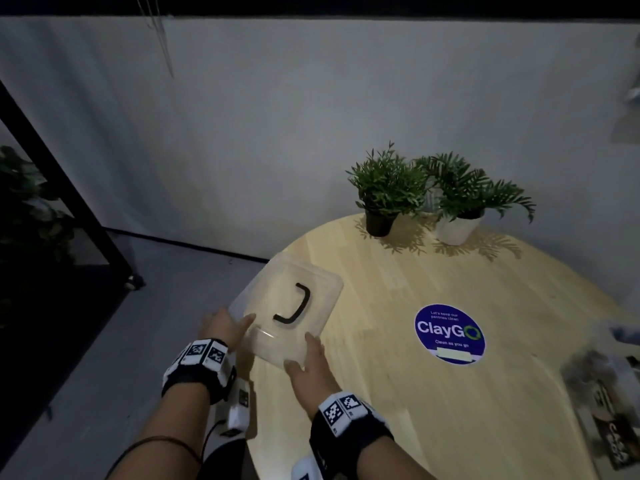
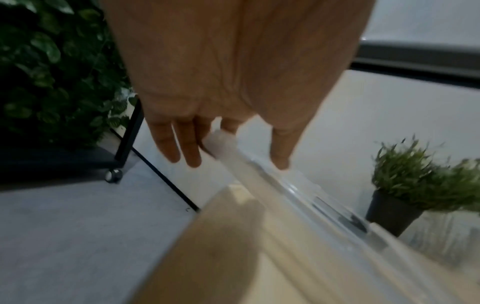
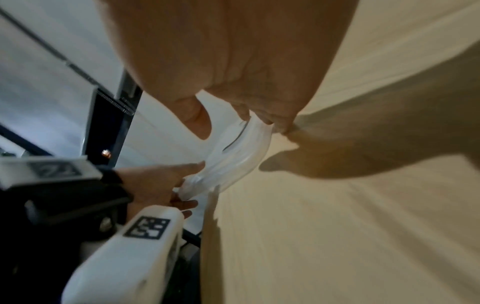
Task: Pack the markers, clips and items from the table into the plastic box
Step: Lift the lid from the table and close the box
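- Your left hand (image 1: pixel 225 327) takes the near-left corner of the plastic box (image 1: pixel 291 313): thumb on the lid, fingers down the outer side. Read this grip as grasping the box.
- Your right hand (image 1: pixel 311 368) is at the near-right corner. The right wrist view shows its fingers (image 3: pixel 270 121) against the box edge and the thumb off it; this grip appears to be lightly grasping the box rim.
- The box sits directly ahead of both grips, at the left edge of the tabletop (image 1: pixel 398 393), lid on, black handle (image 1: pixel 294 306) on top.
- Progress: judged early. The lid is not yet removed, and the view through it is too hazy to confirm contents.
- Remaining: blurred items (image 1: pixel 602 393) lie well to the right of your right grip; markers and clips cannot be identified there.
- Two potted plants (image 1: pixel 415 192) stand far beyond the grips.
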Motion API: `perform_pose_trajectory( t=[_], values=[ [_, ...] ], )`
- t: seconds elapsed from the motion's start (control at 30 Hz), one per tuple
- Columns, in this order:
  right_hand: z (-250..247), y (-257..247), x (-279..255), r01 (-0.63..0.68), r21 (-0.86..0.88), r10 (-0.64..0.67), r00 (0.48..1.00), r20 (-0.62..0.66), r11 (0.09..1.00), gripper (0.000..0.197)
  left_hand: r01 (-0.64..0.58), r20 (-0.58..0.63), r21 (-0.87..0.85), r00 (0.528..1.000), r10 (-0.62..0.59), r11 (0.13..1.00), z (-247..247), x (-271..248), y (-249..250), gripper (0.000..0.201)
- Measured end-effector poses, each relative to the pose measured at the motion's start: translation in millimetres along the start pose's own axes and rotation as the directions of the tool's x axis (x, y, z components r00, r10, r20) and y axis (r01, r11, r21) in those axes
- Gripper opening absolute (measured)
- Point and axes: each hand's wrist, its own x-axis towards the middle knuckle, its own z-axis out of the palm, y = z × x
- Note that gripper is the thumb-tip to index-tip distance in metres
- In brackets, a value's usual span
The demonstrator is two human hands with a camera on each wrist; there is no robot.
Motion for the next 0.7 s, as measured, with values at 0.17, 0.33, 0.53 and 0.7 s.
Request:
perform_pose_trajectory(
  t=[0.17, 0.33, 0.53, 0.7],
  values=[
    [-47.5, -1.6, -8.6, -0.052, 0.382, 0.112, 0.985, -0.134, 0.923, 0.100, -0.007, 0.031, -0.785, 0.998, 0.050, 0.620, -6.3, -58.1, 33.5, 0.022],
    [-140.7, -15.4, -68.8, 0.103, 0.382, 0.064, 0.915, -0.399, 0.918, 0.074, -0.079, 0.040, -0.935, 0.945, 0.324, 0.345, -9.1, -162.3, 83.4, 0.020],
    [-285.0, 21.5, -200.3, 0.145, -0.142, -0.203, 0.727, -0.656, 0.979, 0.044, -0.373, 0.307, -0.683, 0.633, 0.711, 0.628, 52.5, -278.1, 158.2, 0.048],
    [-366.1, 103.9, -250.0, -0.270, -0.360, -0.112, 0.643, -0.758, 0.893, 0.059, -0.683, 0.398, -0.379, 0.489, 0.776, 0.624, 136.8, -353.4, 215.0, 0.065]
  ],
)
